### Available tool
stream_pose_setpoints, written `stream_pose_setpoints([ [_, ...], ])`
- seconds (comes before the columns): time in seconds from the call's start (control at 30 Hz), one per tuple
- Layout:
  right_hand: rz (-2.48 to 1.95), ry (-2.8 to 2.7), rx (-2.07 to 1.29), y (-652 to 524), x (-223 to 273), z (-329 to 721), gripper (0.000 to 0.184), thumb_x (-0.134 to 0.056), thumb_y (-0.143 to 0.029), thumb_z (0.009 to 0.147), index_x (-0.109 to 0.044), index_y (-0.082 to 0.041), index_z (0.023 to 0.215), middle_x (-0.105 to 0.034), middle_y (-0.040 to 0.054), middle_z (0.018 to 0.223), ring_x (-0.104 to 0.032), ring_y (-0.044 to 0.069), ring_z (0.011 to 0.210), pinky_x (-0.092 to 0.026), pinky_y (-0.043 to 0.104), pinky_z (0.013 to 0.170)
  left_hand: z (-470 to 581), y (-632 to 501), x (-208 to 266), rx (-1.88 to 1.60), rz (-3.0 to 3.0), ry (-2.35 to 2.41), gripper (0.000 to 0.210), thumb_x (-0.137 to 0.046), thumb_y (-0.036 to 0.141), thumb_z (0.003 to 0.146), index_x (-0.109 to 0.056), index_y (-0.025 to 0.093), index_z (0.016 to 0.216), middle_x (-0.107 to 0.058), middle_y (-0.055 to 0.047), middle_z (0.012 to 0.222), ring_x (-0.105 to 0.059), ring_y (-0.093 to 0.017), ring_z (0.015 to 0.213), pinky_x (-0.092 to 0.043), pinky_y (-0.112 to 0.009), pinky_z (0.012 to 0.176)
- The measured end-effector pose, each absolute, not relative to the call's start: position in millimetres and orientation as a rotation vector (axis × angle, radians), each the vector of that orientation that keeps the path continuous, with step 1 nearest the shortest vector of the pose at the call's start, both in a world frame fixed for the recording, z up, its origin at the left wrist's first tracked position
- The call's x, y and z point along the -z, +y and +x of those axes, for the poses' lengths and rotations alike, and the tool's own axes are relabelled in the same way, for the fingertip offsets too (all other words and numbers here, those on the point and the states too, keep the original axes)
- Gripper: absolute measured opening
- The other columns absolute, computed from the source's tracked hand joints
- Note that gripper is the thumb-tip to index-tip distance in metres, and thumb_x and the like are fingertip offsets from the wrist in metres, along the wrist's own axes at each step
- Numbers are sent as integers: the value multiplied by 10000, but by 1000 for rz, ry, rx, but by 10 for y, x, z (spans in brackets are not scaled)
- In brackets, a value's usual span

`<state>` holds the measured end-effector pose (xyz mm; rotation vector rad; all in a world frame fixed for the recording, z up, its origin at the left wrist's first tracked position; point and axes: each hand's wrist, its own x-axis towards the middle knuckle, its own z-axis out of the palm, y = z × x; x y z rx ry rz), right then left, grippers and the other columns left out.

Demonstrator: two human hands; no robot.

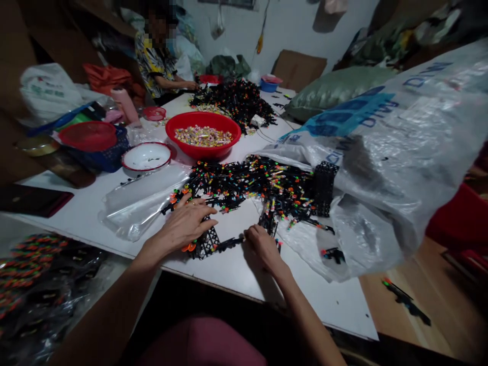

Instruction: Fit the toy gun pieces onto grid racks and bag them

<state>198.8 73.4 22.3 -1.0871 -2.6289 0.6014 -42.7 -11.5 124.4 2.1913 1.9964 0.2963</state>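
Where our left hand [185,221] lay: fingers spread, nothing visibly gripped.
Right hand [263,246]: pinched one slim black plastic piece [231,244], lying between hands.
Black plastic heap [223,175] beyond: much apparently remained, finished share unclear.

On the table [316,300], a basin [206,152] sits behind the toy-gun pile [229,175] — a dish [147,153] left of both. A sack [404,137] lies right.

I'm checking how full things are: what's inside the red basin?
The red basin holds a heap of small multicoloured pieces. Only the heap's top layer shows; the pieces cover the basin's floor and whatever lies beneath.
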Motion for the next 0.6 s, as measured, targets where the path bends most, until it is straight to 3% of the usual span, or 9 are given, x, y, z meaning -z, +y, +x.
stream_pose_setpoints([
  [0.17, -1122, -1946, -1188, 300, -140, 1634, 160, -544, -304, 787, -553, -195, 903, -522, -45, 610, -485, 124, 534, -378, 222, 520, -420, -131, -1246, -319, 2187, 1991, 298, -472, 381, 899, -619, 242, 1118, -667, -46, 1099, -495, -228, 1191, -164, -504, 1111],
  [0.33, -1154, -1726, -1413, -28, 139, 1129, 165, -565, -346, 762, -581, -184, 791, -602, 10, 656, -540, 153, 556, -415, 251, 524, -383, -131, -1261, -331, 2183, 2011, 265, -467, 322, 886, -638, 243, 1071, -675, -38, 1104, -490, -243, 1195, -182, -516, 1101],
  [0.43, -1168, -1726, -1333, -62, 229, 1054, 208, -566, -375, 783, -580, -184, 865, -640, 38, 758, -575, 166, 623, -443, 259, 566, -363, -131, -1279, -307, 2182, 2012, 273, -458, 318, 887, -639, 243, 1076, -678, -32, 1101, -486, -233, 1201, -151, -506, 1116],
  [0.6, -1203, -2210, -858, -72, 173, 1067, 162, -499, -333, 864, -568, -188, 875, -623, 35, 811, -580, 166, 717, -433, 259, 657, -349, -147, -1275, -293, 2195, 2038, 318, -422, 384, 910, -641, 241, 1091, -674, -36, 1106, -485, -224, 1201, -130, -481, 1126],
])
